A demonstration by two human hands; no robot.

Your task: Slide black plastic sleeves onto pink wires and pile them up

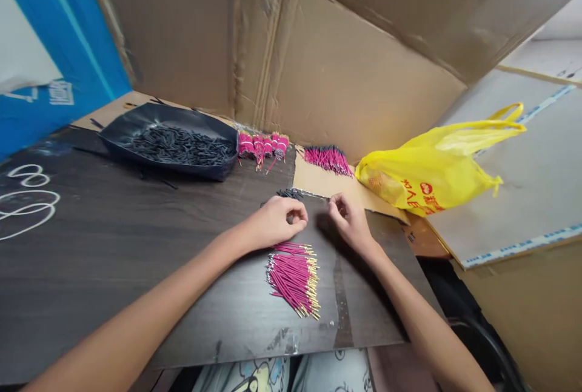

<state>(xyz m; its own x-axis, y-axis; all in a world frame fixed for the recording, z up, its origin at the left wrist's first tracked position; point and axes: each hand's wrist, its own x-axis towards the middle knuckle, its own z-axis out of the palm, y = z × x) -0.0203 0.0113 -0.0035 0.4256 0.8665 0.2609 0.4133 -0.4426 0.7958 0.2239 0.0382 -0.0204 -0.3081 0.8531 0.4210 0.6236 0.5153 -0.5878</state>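
My left hand point(278, 221) is over the dark table, thumb and fingers curled together in a pinch. Whatever may be between its fingertips is too small to make out. Just to its right, my right hand point(350, 221) is also closed in a pinch near the cardboard's edge, its fingertips hiding any small thing there. Below my left hand lies a pile of short pink wires point(291, 283), with gold-coloured ends to the right and silvery ends to the left. A small heap of short black tubes point(291, 194) shows just beyond my left hand.
A dark tray point(191, 171) of black tubes stands at the back left, beside tied pink wire bundles point(264, 145). Black-ended pink wires point(328, 160) lie on a cardboard sheet point(313, 181). A yellow plastic bag point(436, 168) sits right. Cardboard walls point(354, 77) rise behind.
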